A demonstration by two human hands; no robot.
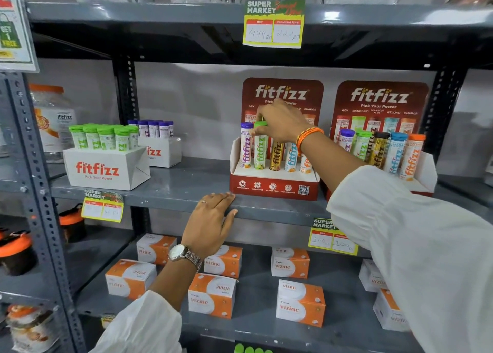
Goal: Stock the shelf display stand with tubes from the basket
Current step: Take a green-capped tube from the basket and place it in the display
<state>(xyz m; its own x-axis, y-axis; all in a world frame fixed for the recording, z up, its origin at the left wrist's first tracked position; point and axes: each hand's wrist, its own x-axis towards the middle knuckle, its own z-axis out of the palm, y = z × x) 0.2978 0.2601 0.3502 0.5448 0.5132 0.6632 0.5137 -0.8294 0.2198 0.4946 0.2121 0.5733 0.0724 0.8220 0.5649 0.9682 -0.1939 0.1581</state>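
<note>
Your right hand [281, 123] pinches the cap of the upright green tube [260, 147], directly beneath it; left hand [210, 223] lies flat on the shelf edge [266, 214].

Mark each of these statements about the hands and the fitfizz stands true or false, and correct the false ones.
1. The right hand grips the green-capped tube in the left display stand. True.
2. The left hand holds a tube. False: it rests flat on the shelf edge, holding nothing.
3. The right display stand shows five tubes. True.
4. The purple-capped tube stands right of the green-capped one. False: it stands to its left.
</note>
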